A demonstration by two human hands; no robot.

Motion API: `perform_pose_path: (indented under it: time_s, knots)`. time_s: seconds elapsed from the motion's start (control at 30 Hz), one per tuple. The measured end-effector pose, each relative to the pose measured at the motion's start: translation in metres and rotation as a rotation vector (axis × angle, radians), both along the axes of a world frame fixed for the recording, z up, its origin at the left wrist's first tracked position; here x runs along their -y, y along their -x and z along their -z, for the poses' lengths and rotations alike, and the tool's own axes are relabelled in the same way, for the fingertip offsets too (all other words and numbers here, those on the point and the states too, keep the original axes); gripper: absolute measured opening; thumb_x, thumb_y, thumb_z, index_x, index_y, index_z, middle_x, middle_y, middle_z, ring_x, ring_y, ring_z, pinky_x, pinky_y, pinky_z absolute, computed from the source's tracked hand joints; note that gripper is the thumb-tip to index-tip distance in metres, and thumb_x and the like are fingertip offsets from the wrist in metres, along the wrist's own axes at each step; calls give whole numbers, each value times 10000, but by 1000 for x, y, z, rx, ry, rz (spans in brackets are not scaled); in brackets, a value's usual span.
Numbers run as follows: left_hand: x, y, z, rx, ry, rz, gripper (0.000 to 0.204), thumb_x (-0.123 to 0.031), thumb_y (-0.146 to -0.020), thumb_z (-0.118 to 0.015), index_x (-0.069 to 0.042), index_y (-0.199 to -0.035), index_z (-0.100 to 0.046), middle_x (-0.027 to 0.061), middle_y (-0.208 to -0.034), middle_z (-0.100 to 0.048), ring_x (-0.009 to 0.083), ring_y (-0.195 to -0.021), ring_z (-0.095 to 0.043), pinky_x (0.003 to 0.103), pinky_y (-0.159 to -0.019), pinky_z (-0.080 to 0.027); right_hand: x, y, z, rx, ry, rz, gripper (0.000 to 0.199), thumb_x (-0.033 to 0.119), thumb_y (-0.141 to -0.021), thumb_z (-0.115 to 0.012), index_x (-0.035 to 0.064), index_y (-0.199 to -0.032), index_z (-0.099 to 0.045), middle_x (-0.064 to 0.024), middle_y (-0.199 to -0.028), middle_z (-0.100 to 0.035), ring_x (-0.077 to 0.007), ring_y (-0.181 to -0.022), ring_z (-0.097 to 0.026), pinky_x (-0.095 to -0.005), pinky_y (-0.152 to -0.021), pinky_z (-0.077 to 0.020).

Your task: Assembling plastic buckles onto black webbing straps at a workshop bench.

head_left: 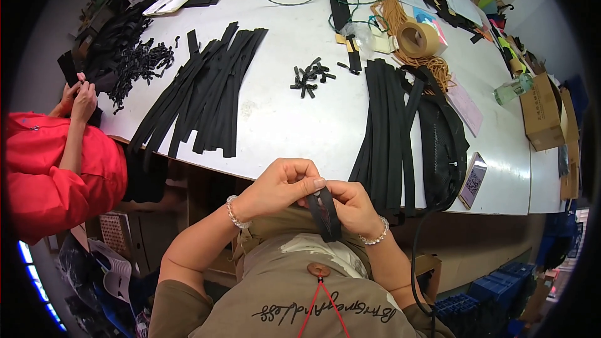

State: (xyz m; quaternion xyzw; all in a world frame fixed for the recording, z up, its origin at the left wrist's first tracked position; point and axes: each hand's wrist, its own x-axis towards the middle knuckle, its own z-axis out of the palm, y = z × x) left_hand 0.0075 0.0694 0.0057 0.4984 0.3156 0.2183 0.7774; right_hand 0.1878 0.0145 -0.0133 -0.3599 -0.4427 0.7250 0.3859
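Close to my body, just off the table's front edge, my left hand [283, 183] and my right hand [354, 205] meet with closed fingers. Between them they pinch the upper end of a black zipper strip [325, 218], which hangs down in a loop. My fingers hide its very tip, so I cannot see whether a small part is held there too. Ahead on the white table [294, 131] lies a small scatter of black zipper pulls [310, 77]. Long black zipper strips [385, 131] lie in a bundle to the right, their near ends at the edge.
Another bundle of black strips [216, 87] and a heap of black pulls [144, 62] lie left. A person in a red top [62, 169] handles black material there. Rightward are a black pouch [441, 144], a phone [472, 180], a tape roll [418, 40] and a bottle [513, 89].
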Motion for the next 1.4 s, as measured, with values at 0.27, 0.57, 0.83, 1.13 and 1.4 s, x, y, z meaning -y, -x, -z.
perform_pose_path:
  time_s: [0.27,0.57,0.83,1.13,1.4]
  knots:
    - [9,-2,5,107,123,-86,189,-195,-911,-555,-39,-807,-572,-39,-698,-567,17,-614,-474,163,-565,-401,7,1,3,211,-345,97,164,29,-873,-520,-55,-930,-648,-64,-792,-660,-66,-664,-585,-189,-590,-471]
    - [17,-1,1,70,108,-151,204,-201,-918,-544,-36,-799,-568,-36,-688,-553,19,-600,-464,160,-540,-386,9,8,-14,265,-355,167,102,36,-855,-543,-31,-868,-618,-56,-684,-618,-74,-588,-557,-214,-523,-435]
    - [21,-5,4,134,180,-207,220,-218,-916,-548,-48,-777,-559,-42,-663,-530,15,-572,-431,158,-513,-355,12,5,-18,305,-473,136,66,7,-814,-557,-20,-844,-609,-85,-674,-594,-151,-555,-570,-235,-510,-431]
    - [13,20,4,182,242,-224,247,-246,-911,-554,-28,-794,-551,-36,-672,-512,27,-572,-425,175,-523,-374,17,17,-15,260,-546,39,85,6,-818,-520,-1,-864,-593,-66,-678,-559,-157,-575,-551,-260,-528,-423]
    - [26,7,1,48,-5,-265,154,-46,-826,-632,43,-950,-648,76,-946,-645,92,-823,-597,232,-749,-505,32,15,18,-28,-65,71,191,154,-945,-480,-7,-915,-579,16,-763,-576,-24,-672,-503,-177,-600,-424]
